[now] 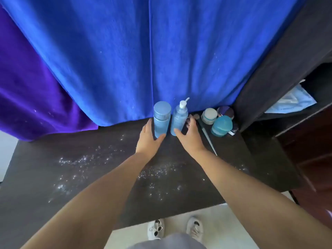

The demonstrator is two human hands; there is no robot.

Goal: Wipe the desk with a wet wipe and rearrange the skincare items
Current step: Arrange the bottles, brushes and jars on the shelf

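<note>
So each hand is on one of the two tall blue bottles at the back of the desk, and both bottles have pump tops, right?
Not quite. Only the right bottle, by the right hand, has a pump; the left bottle, at the left hand, has a flat round cap. The head view shows it.

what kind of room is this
Probably a bedroom or dorm vanity corner: skincare bottles and jars stand on a dark desk against a blue curtain, beside a dark wooden shelf unit.
</note>
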